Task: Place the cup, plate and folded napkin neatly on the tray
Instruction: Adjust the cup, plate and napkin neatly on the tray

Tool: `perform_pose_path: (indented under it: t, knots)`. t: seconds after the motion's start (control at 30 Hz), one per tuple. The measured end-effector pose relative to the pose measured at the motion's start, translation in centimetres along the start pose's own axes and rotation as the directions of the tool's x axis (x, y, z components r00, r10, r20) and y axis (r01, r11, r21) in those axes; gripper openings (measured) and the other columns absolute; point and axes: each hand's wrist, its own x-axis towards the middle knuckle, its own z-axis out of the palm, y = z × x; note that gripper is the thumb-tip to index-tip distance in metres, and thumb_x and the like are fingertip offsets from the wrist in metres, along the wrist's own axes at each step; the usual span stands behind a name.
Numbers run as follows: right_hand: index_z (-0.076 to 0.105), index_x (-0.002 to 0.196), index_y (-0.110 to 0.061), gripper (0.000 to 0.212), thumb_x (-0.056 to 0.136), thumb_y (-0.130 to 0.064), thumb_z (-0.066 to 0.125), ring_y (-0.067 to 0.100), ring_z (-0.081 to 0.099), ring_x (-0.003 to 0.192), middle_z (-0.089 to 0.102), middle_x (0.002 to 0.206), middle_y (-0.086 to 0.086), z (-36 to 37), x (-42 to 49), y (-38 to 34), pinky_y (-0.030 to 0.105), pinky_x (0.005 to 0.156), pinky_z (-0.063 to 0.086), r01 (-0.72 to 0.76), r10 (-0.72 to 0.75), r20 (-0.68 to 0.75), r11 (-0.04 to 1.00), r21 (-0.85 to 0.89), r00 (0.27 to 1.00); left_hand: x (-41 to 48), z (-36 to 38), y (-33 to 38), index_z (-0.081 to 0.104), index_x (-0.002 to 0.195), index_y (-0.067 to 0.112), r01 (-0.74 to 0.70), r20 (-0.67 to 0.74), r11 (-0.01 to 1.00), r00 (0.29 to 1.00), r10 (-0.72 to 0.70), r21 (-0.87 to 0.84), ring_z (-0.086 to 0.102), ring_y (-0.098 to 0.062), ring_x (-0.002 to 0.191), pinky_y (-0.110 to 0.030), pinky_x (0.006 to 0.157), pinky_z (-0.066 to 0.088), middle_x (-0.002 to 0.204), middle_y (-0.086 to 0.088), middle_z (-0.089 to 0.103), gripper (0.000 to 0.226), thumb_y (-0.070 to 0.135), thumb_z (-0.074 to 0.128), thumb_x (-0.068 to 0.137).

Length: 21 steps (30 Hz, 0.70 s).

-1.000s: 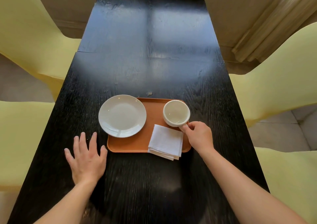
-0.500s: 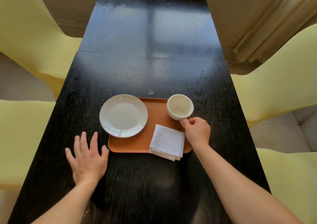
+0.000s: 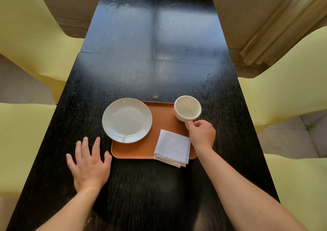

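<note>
Cup [image 3: 187, 108] upright, handle toward person, pinched by right hand [image 3: 202, 134]; left hand [image 3: 89, 167] flat.

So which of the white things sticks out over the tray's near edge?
The folded napkin; the plate overhangs the left side, the cup the far right corner.

Tray [image 3: 159, 129] centre clear btwn plate [image 3: 127, 120], napkin [image 3: 172, 147].

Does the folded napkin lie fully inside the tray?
No, the folded napkin hangs over the near rim of the tray, so its front edge lies above the dark table.
</note>
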Motion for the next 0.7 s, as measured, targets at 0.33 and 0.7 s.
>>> perform_pose_path:
  t: [0.33,0.7]
  knots:
    - [0.068,0.068,-0.016,0.029,0.092,-0.032,0.07,0.008,0.059,0.064,0.064,0.065,-0.003,0.45,0.04,-0.45,0.022,0.057,0.041,-0.018,0.018,-0.017,1.0,0.003,1.0,0.17,0.32,-0.2,0.037,0.151,0.023,-0.001,-0.007,1.0,1.0,0.001,0.003,0.017,-0.032,0.153,-0.063,0.12,0.013,0.162,-0.015,0.028,0.062,0.041,0.052,0.093]
    - [0.069,0.072,-0.017,0.027,0.092,-0.034,0.07,0.016,0.066,0.073,0.067,0.071,-0.001,0.03,0.3,-0.19,0.03,0.067,0.052,-0.02,0.02,0.004,1.0,-0.018,1.0,0.16,0.31,-0.24,0.039,0.15,0.023,-0.002,-0.009,1.0,1.0,0.002,-0.001,0.018,-0.032,0.153,-0.064,0.12,0.014,0.161,-0.015,0.03,0.062,0.04,0.054,0.093]
